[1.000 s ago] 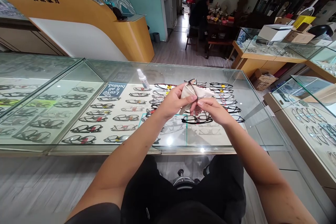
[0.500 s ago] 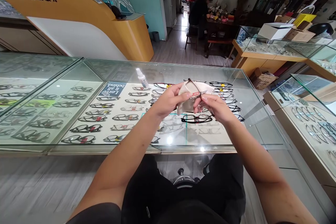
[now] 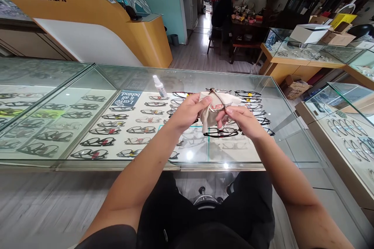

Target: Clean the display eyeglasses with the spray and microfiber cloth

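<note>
My left hand [image 3: 191,111] pinches a beige cleaning cloth [image 3: 220,99] with red lettering, its thumb lying on top. The cloth drapes around a dark, thin-framed pair of eyeglasses [image 3: 216,96], whose temple slants across it. With closed fingers my right hand [image 3: 242,118] grips the eyeglasses by the frame or temple; which part is partly hidden. Both hands are held above the glass display case [image 3: 187,165]. Beneath the glass, just below my hands, a black pair of glasses [image 3: 221,132] shows.
A white spray bottle [image 3: 159,86] stands on the case beyond my left hand. Rows of eyeglass frames [image 3: 141,129] lie inside the case. Farther off are an orange counter [image 3: 150,41], a seated person [image 3: 222,13], and another display case [image 3: 347,140] on the right.
My left thumb has shifted slightly on the cloth, showing more of the red lettering. Both hands keep their hold on the cloth and eyeglasses. The view has shifted a little.
</note>
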Demonstrator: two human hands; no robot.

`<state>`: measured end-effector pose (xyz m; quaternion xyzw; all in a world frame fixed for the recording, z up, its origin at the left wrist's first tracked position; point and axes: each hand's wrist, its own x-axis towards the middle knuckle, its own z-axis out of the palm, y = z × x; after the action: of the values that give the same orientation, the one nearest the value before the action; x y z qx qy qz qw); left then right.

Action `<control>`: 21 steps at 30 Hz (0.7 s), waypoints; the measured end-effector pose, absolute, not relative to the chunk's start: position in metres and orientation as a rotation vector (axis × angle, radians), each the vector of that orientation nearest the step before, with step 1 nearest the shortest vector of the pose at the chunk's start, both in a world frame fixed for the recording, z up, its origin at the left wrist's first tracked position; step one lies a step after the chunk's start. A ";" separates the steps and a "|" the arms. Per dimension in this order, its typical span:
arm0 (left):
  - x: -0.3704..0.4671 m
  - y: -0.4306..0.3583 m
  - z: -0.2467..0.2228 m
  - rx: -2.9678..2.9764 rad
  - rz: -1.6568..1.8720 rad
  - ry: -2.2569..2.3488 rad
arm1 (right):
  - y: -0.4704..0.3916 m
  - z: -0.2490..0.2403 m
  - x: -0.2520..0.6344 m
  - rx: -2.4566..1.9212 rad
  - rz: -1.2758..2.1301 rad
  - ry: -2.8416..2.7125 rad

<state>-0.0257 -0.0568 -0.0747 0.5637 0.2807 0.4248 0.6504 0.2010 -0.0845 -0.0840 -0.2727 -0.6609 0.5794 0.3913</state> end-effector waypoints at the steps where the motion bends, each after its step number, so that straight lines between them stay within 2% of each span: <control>1: -0.027 -0.057 -0.073 1.292 0.939 0.602 | -0.085 -0.084 0.203 -0.703 1.456 -1.672; 5: -0.023 -0.061 -0.072 1.309 0.895 0.483 | -0.085 -0.083 0.202 -0.721 1.408 -1.707; 13: -0.014 -0.070 -0.075 1.295 1.046 0.556 | -0.092 -0.083 0.194 -0.664 1.407 -1.771; 21: -0.020 -0.066 -0.072 1.199 1.047 0.600 | -0.089 -0.082 0.202 -0.711 1.361 -1.686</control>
<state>-0.0199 -0.0657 -0.0721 0.5299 0.2649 0.4627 0.6595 0.2021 -0.0886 -0.0818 -0.2833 -0.6717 0.5425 0.4173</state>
